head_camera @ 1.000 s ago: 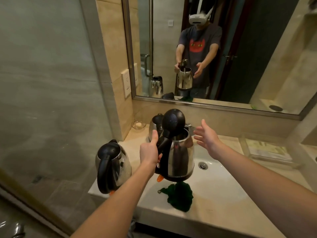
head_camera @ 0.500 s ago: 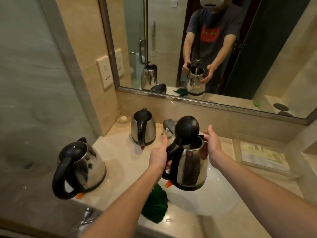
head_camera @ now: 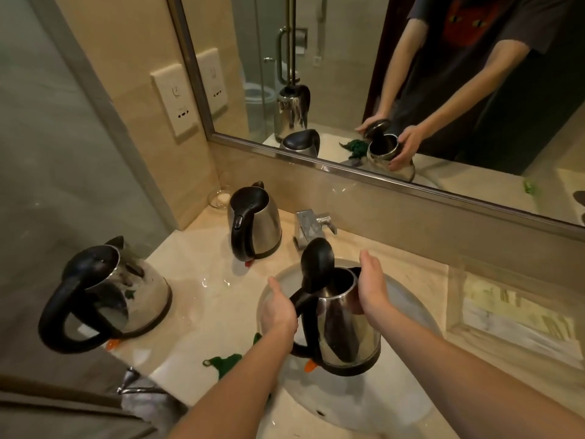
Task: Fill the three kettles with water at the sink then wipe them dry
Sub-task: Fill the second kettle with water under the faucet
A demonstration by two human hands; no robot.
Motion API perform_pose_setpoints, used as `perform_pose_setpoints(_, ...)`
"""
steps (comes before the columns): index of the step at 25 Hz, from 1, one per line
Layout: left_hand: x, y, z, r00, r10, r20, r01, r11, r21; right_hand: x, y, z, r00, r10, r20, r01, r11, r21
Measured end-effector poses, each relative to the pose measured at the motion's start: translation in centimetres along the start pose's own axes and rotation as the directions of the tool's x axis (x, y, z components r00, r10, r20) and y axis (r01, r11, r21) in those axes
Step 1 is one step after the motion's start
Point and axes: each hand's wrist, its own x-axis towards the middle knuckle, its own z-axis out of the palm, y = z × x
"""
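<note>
I hold the lid-up kettle [head_camera: 345, 327] over the sink basin [head_camera: 364, 403], short of the tap [head_camera: 311, 228]. Left hand [head_camera: 278, 312]: fingers wrapped round the handle. Right hand [head_camera: 370, 289]: fingers curved against the steel wall. Recommendation: centre the mouth under the spout and keep it level.

Dark grey short-sleeve tee [head_camera: 443, 77], seen via mirror [head_camera: 316, 162] refl., w/ red cat-face print [head_camera: 463, 25] on chest, yellowish eyes. Sleeves loose, end approx. above elbows. Forearms bare down to left hand [head_camera: 278, 312] & right hand [head_camera: 372, 289].
</note>
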Motion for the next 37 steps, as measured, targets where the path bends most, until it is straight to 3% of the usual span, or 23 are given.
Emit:
perform_pose_setpoints(6,3.0,0.0,0.9,0.989,-0.145,0.012,0.145,0.987,-0.070,4.9,0.8,1.6,0.976,0.078,0.205,-0.059,0.993,-0.098)
perform_pose_setpoints(11,4.5,1.0,1.2,0.985,-0.169,0.021,0.170,0.982,-0.082,7.2,0.1,2.7,0.951,0.053,0.305,-0.028,0.996,-0.087)
perform_pose_setpoints(37,8.8,2.7,4.0,0.986,-0.165,-0.015,0.164,0.985,-0.051,12.4,-0.6,3.7,0.955,-0.009,0.298,0.033,0.996,-0.078)
